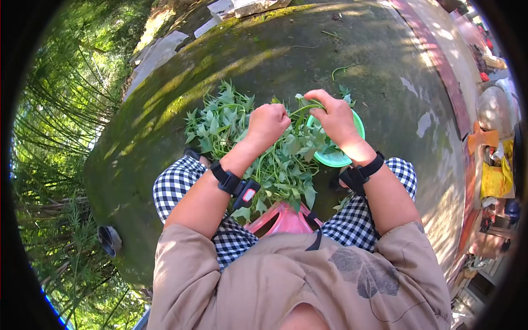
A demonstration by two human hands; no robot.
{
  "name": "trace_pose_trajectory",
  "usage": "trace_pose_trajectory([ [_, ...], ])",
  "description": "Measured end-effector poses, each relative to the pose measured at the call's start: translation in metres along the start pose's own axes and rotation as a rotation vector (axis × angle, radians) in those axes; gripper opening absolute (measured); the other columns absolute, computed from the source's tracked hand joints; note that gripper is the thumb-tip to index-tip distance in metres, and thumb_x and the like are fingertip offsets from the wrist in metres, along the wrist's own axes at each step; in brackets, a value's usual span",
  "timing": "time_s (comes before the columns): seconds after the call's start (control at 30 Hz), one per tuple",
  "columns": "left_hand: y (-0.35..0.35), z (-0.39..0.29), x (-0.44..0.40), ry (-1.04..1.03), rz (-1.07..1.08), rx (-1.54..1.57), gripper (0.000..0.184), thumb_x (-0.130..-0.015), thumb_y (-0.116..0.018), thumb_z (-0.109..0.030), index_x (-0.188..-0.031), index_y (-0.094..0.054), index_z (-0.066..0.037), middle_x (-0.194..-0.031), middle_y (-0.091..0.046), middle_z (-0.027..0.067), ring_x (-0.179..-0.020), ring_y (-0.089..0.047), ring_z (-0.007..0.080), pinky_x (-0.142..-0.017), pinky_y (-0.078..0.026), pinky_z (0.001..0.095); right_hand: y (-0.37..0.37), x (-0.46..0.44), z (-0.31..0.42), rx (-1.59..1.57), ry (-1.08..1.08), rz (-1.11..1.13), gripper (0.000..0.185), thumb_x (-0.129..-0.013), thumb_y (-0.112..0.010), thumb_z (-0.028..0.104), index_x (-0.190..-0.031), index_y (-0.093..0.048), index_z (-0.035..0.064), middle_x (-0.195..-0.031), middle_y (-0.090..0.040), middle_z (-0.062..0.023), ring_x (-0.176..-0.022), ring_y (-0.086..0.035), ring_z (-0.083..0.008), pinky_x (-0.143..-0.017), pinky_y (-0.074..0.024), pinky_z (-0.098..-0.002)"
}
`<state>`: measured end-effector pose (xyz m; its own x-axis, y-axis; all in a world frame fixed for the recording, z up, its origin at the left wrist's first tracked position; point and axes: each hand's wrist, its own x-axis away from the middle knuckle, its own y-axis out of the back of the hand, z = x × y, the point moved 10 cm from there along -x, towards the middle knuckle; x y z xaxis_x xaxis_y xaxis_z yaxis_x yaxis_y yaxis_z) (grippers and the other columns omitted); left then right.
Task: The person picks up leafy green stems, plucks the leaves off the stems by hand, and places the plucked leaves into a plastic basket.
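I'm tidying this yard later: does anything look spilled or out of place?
One curved green stem lies loose on the ground beyond the green basin, apart from the leafy pile, so it looks stray.

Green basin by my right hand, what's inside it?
Inside the green basin, some green leaves show near the bottom. Your right hand and the leafy stems cover much of it, so what lies there cannot be seen.

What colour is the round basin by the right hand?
Light green; the basin shows in the head view.
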<state>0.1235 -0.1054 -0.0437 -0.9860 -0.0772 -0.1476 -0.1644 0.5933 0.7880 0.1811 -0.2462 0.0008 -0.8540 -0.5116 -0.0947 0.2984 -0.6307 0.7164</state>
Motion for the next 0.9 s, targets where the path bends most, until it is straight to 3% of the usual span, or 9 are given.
trace_pose_trajectory([
  [0.03, 0.006, -0.009, 0.002, -0.111, -0.071, -0.08, 0.009, -0.074, -0.062, -0.012, -0.071, -0.062, -0.004, -0.074, -0.062, 0.0116, -0.074, -0.06, 0.0321, -0.065, -0.051, 0.0409, -0.006, 0.001, 0.0, 0.091, 0.076, 0.008, 0.022, -0.082, -0.064, 0.015, -0.104, -0.064, 0.0172, -0.074, -0.062, -0.0095, -0.071, -0.063, -0.0262, -0.061, -0.0487, -0.0393],
  [0.13, 0.005, -0.017, 0.005, -0.206, -0.089, -0.159, 0.009, -0.074, -0.063, -0.012, -0.07, -0.06, -0.004, -0.075, -0.058, 0.0112, -0.077, -0.059, 0.0301, -0.066, -0.05, 0.0418, -0.013, 0.005, 0.01, 0.298, 0.161, 0.014, 0.013, -0.085, -0.063, 0.018, -0.097, -0.063, 0.0153, -0.081, -0.067, -0.01, -0.079, -0.066, -0.0318, -0.065, -0.0508, -0.0442],
  [0.3, 0.044, -0.003, 0.005, -0.052, -0.393, -0.008, 0.006, -0.075, -0.06, -0.008, -0.072, -0.06, -0.002, -0.07, -0.059, 0.0115, -0.064, -0.058, 0.0283, -0.059, -0.046, 0.0391, -0.02, 0.007, 0.009, 0.455, 0.142, 0.035, 0.013, -0.087, -0.063, 0.023, -0.096, -0.063, 0.0129, -0.08, -0.066, -0.0095, -0.077, -0.065, -0.033, -0.065, -0.0505, -0.0445],
  [0.4, 0.049, 0.027, 0.006, 0.192, -0.416, 0.274, 0.008, -0.076, -0.06, -0.007, -0.075, -0.064, 0.0, -0.067, -0.062, 0.0116, -0.058, -0.057, 0.0202, -0.056, -0.045, 0.033, -0.021, 0.008, 0.022, 0.27, 0.184, 0.011, 0.014, -0.088, -0.062, 0.024, -0.095, -0.062, 0.0118, -0.081, -0.066, -0.0115, -0.077, -0.065, -0.0336, -0.064, -0.0502, -0.0447],
  [0.43, 0.05, 0.033, 0.006, 0.243, -0.416, 0.325, 0.011, -0.077, -0.06, -0.007, -0.077, -0.066, 0.002, -0.064, -0.063, 0.0089, -0.056, -0.054, 0.0128, -0.055, -0.044, 0.0285, -0.022, 0.008, 0.024, 0.229, 0.17, 0.015, 0.014, -0.088, -0.062, 0.024, -0.094, -0.062, 0.0113, -0.081, -0.067, -0.0118, -0.078, -0.065, -0.0338, -0.065, -0.0502, -0.0449],
  [0.53, 0.052, 0.038, 0.004, 0.31, -0.43, 0.493, 0.012, -0.076, -0.061, -0.01, -0.074, -0.065, 0.001, -0.064, -0.063, 0.0135, -0.057, -0.06, 0.023, -0.058, -0.047, 0.0346, -0.026, 0.006, 0.024, 0.18, 0.117, 0.036, 0.016, -0.089, -0.061, 0.026, -0.091, -0.062, 0.0098, -0.081, -0.067, -0.0125, -0.079, -0.065, -0.0344, -0.065, -0.0501, -0.0455],
  [0.67, 0.032, 0.056, 0.001, 0.334, -0.417, 0.687, 0.013, -0.079, -0.059, -0.008, -0.077, -0.064, 0.003, -0.066, -0.063, 0.0117, -0.057, -0.058, 0.0187, -0.057, -0.046, 0.032, -0.042, 0.006, 0.017, 0.337, 0.036, 0.124, 0.02, -0.09, -0.06, 0.029, -0.089, -0.062, 0.0088, -0.08, -0.067, -0.0133, -0.078, -0.065, -0.0361, -0.066, -0.0499, -0.0469],
  [0.77, 0.032, 0.058, 0.002, 0.379, -0.405, 0.787, 0.012, -0.085, -0.053, -0.008, -0.085, -0.063, 0.0, -0.067, -0.056, 0.0004, -0.057, -0.052, 0.0081, -0.05, -0.046, 0.0239, -0.041, 0.005, 0.023, 0.263, 0.05, 0.131, 0.023, -0.091, -0.059, 0.031, -0.088, -0.062, 0.0086, -0.078, -0.067, -0.0146, -0.077, -0.065, -0.0371, -0.066, -0.0497, -0.048],
  [0.9, 0.026, 0.064, 0.007, 0.571, -0.379, 1.094, 0.012, -0.087, -0.054, -0.009, -0.087, -0.064, -0.002, -0.068, -0.057, 0.0009, -0.056, -0.054, 0.0097, -0.05, -0.047, 0.0242, -0.045, 0.004, 0.025, 0.261, 0.047, 0.115, 0.026, -0.091, -0.058, 0.033, -0.086, -0.062, 0.0082, -0.075, -0.066, -0.016, -0.076, -0.064, -0.0382, -0.065, -0.0493, -0.0493],
])
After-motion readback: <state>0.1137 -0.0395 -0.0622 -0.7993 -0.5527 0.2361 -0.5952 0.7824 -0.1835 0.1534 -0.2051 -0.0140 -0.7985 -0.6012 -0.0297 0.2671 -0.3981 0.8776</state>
